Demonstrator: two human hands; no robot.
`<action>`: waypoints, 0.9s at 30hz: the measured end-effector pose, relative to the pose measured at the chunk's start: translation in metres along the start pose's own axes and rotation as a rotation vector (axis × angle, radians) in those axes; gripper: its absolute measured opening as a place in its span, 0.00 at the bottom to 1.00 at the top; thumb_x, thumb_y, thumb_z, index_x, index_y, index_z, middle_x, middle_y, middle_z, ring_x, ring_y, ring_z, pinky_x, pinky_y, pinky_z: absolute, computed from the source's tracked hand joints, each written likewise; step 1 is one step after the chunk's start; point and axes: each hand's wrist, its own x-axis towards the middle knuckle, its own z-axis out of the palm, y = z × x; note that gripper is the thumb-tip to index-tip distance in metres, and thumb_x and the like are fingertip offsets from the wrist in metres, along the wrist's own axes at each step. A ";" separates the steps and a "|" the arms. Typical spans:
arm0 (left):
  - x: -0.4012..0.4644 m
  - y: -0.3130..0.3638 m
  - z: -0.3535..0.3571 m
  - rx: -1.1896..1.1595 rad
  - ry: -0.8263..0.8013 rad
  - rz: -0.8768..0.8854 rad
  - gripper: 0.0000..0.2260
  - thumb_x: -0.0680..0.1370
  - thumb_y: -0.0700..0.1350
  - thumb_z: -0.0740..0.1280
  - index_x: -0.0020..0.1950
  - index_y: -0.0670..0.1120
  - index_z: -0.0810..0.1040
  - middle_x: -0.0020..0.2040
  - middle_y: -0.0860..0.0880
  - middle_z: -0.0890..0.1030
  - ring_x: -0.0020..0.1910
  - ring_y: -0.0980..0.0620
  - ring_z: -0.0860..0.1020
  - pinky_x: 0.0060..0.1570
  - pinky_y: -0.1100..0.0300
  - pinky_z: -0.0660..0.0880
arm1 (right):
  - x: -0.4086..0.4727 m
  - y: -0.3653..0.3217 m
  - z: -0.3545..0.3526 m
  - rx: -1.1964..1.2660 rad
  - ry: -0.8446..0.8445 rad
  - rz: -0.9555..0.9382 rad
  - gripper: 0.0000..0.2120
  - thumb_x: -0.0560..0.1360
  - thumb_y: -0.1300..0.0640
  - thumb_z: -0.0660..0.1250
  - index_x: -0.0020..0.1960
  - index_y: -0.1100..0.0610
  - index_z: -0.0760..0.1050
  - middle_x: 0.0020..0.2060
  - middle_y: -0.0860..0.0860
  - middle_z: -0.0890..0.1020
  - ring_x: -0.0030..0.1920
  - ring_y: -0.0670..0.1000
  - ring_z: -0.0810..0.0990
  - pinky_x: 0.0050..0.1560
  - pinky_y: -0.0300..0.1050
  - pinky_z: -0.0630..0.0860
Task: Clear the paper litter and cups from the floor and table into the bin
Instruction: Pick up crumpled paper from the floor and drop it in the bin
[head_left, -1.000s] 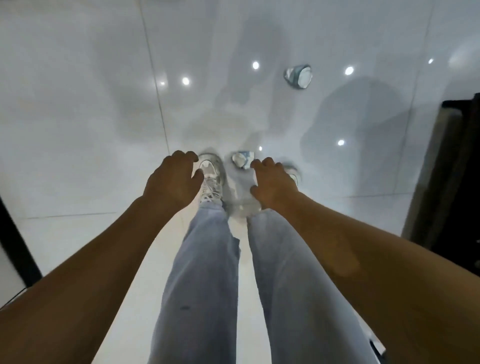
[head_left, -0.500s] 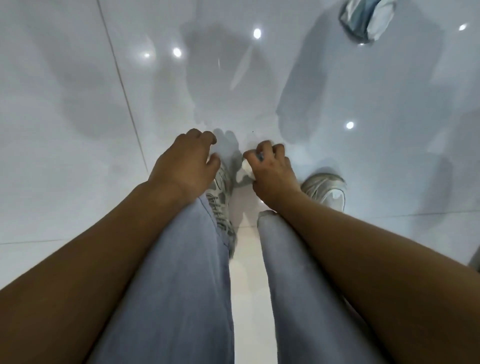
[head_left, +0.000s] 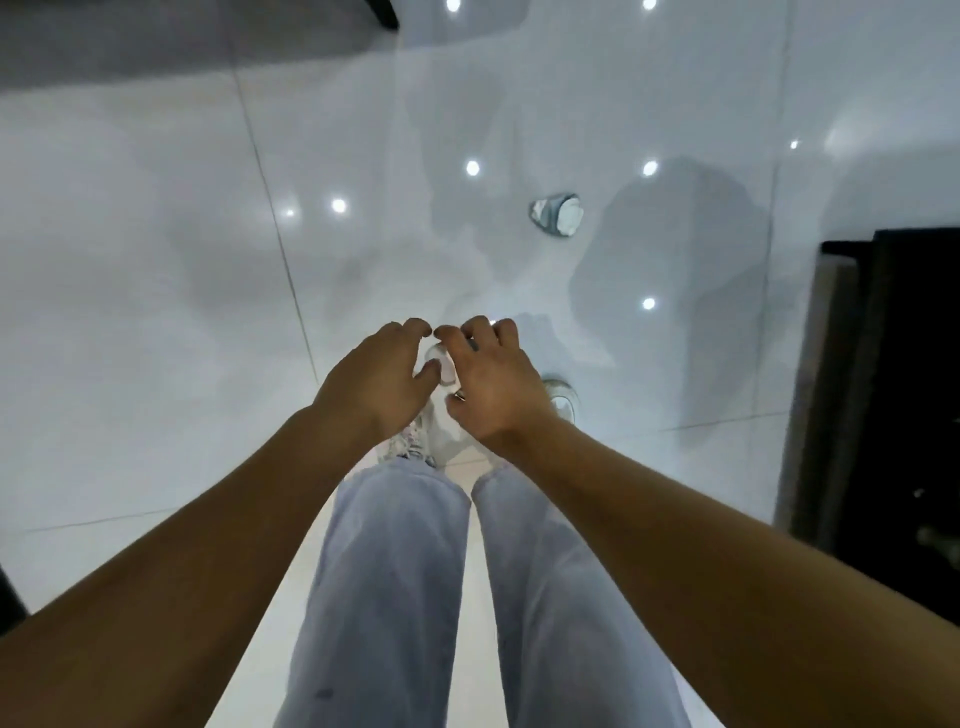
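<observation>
The task looks barely begun; no bin is in view; the right hand (head_left: 493, 384) curls round a small pale crumpled wad (head_left: 445, 364), the left hand (head_left: 379, 379) loosely cupped just beside it; a dented paper cup (head_left: 557, 214) lies well beyond both on glossy white tiles (head_left: 156, 260).

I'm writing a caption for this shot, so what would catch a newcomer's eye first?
Two bare arms reach down mid-frame, the left hand and right hand close together over a small pale cup, barely visible between them. Beyond them a crumpled cup lies alone on the glossy white floor, and a dark cabinet stands at right.
</observation>
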 end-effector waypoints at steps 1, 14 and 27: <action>-0.011 0.011 -0.012 -0.007 -0.002 0.022 0.19 0.80 0.51 0.61 0.70 0.48 0.67 0.63 0.46 0.75 0.60 0.46 0.75 0.52 0.58 0.69 | -0.010 -0.010 -0.018 0.017 0.018 0.003 0.30 0.72 0.57 0.68 0.72 0.56 0.64 0.62 0.56 0.71 0.61 0.58 0.66 0.54 0.52 0.74; -0.096 0.080 -0.113 -0.191 -0.084 0.196 0.15 0.75 0.41 0.69 0.61 0.44 0.74 0.55 0.48 0.79 0.53 0.50 0.77 0.54 0.53 0.75 | -0.087 -0.092 -0.130 0.125 0.179 0.096 0.24 0.69 0.61 0.67 0.65 0.59 0.68 0.57 0.53 0.72 0.58 0.55 0.67 0.51 0.49 0.74; -0.050 0.133 -0.125 -0.166 -0.101 0.084 0.19 0.68 0.37 0.74 0.57 0.46 0.75 0.49 0.51 0.79 0.50 0.48 0.79 0.47 0.58 0.77 | -0.083 -0.052 -0.170 0.207 0.249 0.083 0.32 0.69 0.56 0.72 0.70 0.58 0.64 0.62 0.54 0.71 0.62 0.55 0.67 0.55 0.47 0.73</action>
